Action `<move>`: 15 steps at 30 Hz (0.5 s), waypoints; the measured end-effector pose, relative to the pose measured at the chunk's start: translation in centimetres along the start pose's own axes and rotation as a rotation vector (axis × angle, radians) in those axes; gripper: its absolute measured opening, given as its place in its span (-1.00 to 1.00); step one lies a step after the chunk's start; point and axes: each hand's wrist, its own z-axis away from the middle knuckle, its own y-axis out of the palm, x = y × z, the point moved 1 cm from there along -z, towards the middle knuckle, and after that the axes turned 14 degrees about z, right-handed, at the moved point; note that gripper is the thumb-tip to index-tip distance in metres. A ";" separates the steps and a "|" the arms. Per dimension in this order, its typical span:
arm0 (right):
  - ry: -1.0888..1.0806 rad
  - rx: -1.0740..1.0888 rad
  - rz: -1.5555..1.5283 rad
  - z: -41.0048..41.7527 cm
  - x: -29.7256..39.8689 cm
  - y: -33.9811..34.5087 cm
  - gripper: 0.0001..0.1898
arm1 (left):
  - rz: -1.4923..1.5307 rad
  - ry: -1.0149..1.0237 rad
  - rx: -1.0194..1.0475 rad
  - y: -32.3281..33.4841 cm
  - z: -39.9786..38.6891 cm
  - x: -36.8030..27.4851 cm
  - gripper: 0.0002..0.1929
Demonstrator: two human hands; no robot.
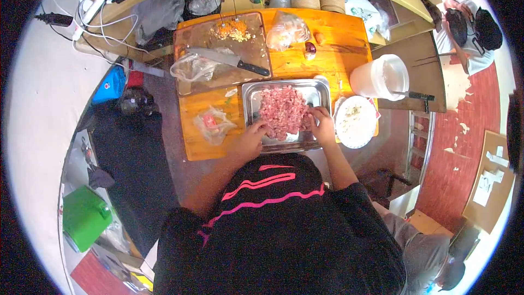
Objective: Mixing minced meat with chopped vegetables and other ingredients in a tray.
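Note:
A mound of ground meat (283, 110) lies in a rectangular metal tray (245, 100) on the orange wooden table (190, 131). My left hand (254, 137) touches the meat's lower left edge, its fingers bent over the tray. At the meat's right side is my right hand (322, 125), fingertips against the meat. How firmly either hand holds any of it cannot be told. Beyond the tray, a knife (235, 60) and a plastic bag (196, 67) rest on a cutting board (254, 28), with chopped orange and pale bits (233, 30) near its far edge.
Right of the tray stand a white plate (356, 122) with pale food and a white plastic bucket (368, 78). A clear bag (287, 30) and a cut red onion (310, 50) sit behind. Left lies a small bag (213, 125). Other people are at the upper right and lower right.

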 end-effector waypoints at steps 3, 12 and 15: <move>-0.001 -0.031 -0.003 0.3 -0.1 0.6 -0.73 | 0.126 -0.034 -0.163 1.3 -0.4 1.1 -0.38; 0.228 0.208 0.040 0.2 0.6 -0.1 -0.55 | 0.575 -0.400 -0.287 2.8 -2.6 4.6 -0.15; 0.183 0.303 -0.010 0.2 -0.7 0.5 -0.42 | 0.728 -0.418 -0.293 2.9 -3.1 3.8 -0.16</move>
